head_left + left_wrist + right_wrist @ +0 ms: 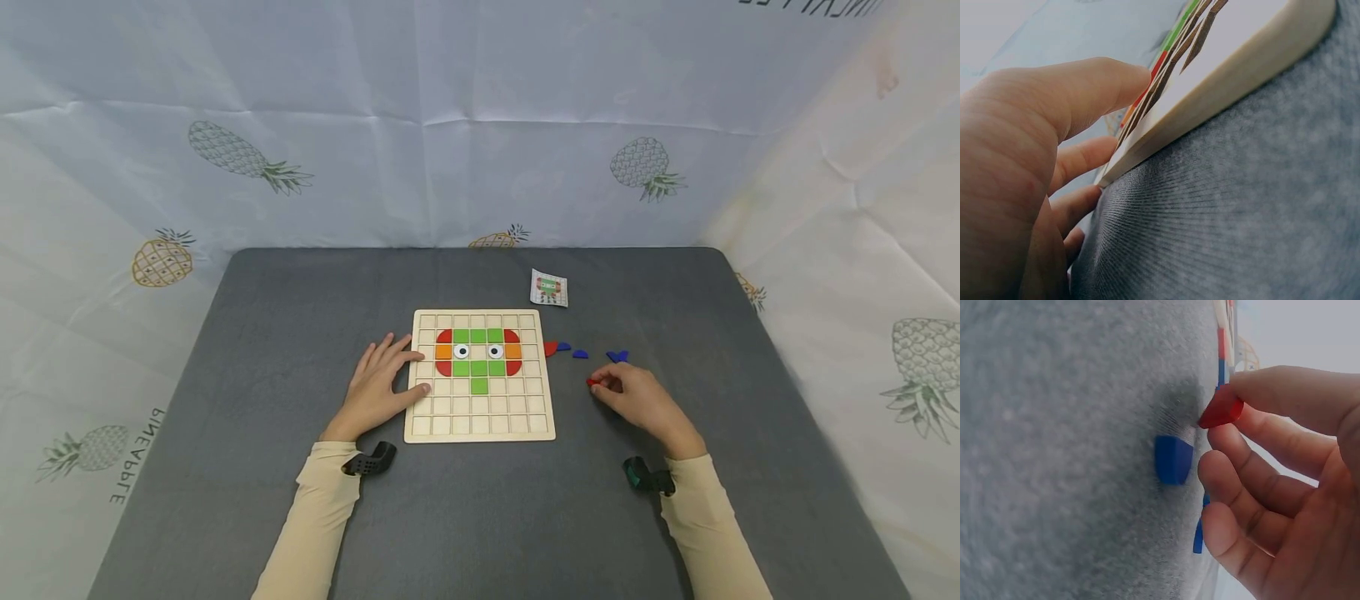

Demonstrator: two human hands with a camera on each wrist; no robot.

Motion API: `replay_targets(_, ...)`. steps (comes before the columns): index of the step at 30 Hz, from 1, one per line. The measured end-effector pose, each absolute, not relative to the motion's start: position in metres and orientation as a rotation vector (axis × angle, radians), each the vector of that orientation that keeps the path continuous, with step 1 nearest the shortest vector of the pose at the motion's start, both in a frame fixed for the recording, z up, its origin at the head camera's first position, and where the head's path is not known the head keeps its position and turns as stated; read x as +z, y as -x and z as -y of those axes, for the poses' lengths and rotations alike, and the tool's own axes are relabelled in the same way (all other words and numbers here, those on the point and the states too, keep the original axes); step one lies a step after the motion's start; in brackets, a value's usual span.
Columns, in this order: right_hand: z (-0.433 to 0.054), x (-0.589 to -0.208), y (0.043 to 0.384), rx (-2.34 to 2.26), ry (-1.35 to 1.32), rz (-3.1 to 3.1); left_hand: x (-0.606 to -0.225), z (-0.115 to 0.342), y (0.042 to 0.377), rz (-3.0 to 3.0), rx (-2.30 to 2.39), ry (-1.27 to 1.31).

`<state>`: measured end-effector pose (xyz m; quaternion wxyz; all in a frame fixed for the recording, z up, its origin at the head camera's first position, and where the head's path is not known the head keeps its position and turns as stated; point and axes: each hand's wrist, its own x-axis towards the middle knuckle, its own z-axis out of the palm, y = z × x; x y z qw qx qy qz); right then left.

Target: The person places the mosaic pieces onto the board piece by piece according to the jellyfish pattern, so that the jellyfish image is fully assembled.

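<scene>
A wooden grid board (480, 423) lies flat on the dark grey table, with green, red and orange tiles and two eye tiles forming a pattern on it. At its left edge rests my left hand (375, 387), fingers spread, thumb and index finger over the rim. To the right of the board, my right hand (645, 402) pinches a small red tile (1222, 407) between thumb and fingers, just above the table. In the right wrist view a blue tile (1172, 460) lies close to the curled fingers. Part of the red tile is hidden by the fingers.
Another red piece (551, 348) lies against the board's right edge, beside blue half-round pieces (580, 354). More blue pieces (617, 357) lie just beyond my right hand. Behind the board is a small pattern card (549, 288). A pineapple-print cloth (465, 183) hangs around the table.
</scene>
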<state>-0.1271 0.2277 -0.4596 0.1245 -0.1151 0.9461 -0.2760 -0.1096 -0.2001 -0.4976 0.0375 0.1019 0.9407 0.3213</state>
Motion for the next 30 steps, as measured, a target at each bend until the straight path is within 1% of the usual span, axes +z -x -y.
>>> replay_targets(4, -0.228, -0.457, 0.126, -0.824, 0.332, -2.789, -0.497, 0.2, 0.109, -2.897, 0.99, -0.319)
replay_targets(11, -0.22, -0.455, 0.128, -1.002, 0.497, -2.808, -0.497, 0.199, 0.109, -2.898, 1.0, -0.323)
replay_targets(22, -0.187, -0.438, 0.14, -1.108, 0.586, -2.785, -0.499, 0.2, 0.109, -2.891, 0.987, -0.31)
replay_targets(30, -0.158, -0.437, 0.143, -1.144, 0.56, -2.683, -0.5, 0.199, 0.11, -2.887, 0.999, -0.306)
